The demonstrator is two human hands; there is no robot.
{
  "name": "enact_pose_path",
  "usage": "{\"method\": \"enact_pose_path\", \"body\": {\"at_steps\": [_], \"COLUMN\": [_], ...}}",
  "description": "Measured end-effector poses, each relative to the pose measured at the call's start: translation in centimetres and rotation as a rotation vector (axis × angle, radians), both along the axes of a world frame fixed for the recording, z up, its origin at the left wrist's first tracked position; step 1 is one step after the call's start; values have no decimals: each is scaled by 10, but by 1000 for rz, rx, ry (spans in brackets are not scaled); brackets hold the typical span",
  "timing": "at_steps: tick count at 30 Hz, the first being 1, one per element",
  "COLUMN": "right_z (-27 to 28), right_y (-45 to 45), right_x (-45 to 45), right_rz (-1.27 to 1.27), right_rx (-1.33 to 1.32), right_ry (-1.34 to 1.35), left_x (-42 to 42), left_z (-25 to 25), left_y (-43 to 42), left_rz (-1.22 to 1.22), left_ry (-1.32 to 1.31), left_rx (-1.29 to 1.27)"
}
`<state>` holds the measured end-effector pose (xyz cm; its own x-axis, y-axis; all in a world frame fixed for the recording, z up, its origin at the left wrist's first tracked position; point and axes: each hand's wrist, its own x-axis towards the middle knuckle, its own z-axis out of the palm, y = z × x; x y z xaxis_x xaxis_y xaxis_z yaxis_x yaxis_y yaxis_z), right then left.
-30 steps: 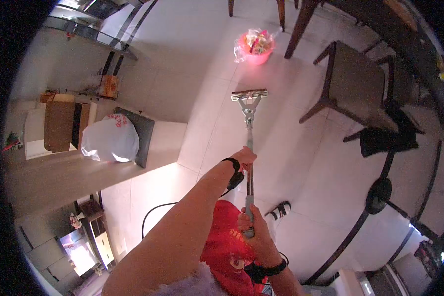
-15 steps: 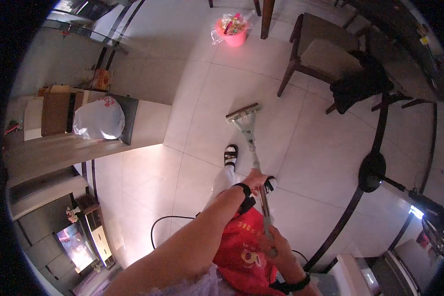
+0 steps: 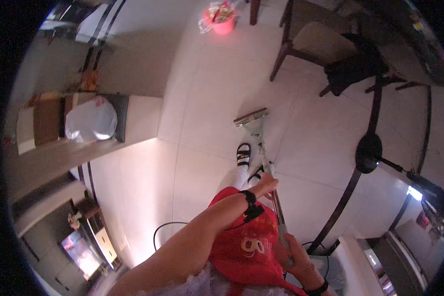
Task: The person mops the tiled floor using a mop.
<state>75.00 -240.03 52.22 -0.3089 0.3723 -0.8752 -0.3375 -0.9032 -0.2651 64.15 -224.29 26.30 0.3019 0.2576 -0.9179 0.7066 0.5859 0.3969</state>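
Mop [image 3: 267, 165], bar-shaped head [image 3: 251, 117], pale triangular bracket [image 3: 255, 130], slim pole [image 3: 278, 209]; left hand [image 3: 266, 186], right hand [image 3: 296, 256] gripping it

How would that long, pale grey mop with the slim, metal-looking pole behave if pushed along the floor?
The mop would probably feel stiff, since its pole runs straight between the left hand and right hand. It is slim, so likely light for its length. Its wide, bar-shaped head seems unlikely to roll.

I can't read the blurred red print [image 3: 100, 101] on the white bag [image 3: 90, 122]; the mop pole [image 3: 279, 212] hides part of one sandal [image 3: 256, 174], and my view's top edge crops the chair [image 3: 325, 42].
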Motion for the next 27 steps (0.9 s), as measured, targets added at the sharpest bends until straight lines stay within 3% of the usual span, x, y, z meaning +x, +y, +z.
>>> {"method": "enact_pose_path", "body": {"at_steps": [2, 3, 4, 5, 9, 11, 12, 13, 14, 17, 18, 20, 22, 24, 27], "right_z": [28, 23, 16, 9, 19, 29, 23, 15, 5, -38, -53, -86, -124, -149, -206], "right_y": [35, 38, 44, 50, 77, 97, 103, 105, 107, 109, 119, 151, 181, 215, 255], "right_x": [1, 3, 8, 13, 47, 63, 70, 75, 79, 117, 127, 154, 184, 207, 233], "right_rz": [203, 283, 265, 246, -217, -662, -674, -685, -696, -822, -829, -844, -938, -922, -964], "right_rx": [117, 165, 143, 122, -197, -464, -353, -255, -157, -38, 21, 140, 74, 130, 201], "right_ry": [-62, -128, -151, -174, -42, 102, 41, -21, -84, 289, 298, 317, 448, 418, 471], "left_x": [2, 9, 16, 32, 103, 138, 155, 168, 181, 222, 238, 263, 286, 306, 340], "left_z": [15, 19, 39, 43, 37, 29, 24, 22, 21, 0, -9, -24, -31, -35, -75], "left_y": [24, 37, 59, 70, 82, 91, 99, 107, 122, 148, 158, 188, 216, 245, 297], "left_rz": [-267, -267, 119, 211, 229, 220, 250, 289, 405, 562, 632, 604, 602, 612, 543], "left_ry": [-86, -72, 49, 39, -108, -173, -222, -262, -315, -337, -333, -367, -412, -470, -505], "left_rx": [230, 247, -36, -40, 115, 156, 70, -39, -318, -469, -521, -513, -466, -380, -267]}}
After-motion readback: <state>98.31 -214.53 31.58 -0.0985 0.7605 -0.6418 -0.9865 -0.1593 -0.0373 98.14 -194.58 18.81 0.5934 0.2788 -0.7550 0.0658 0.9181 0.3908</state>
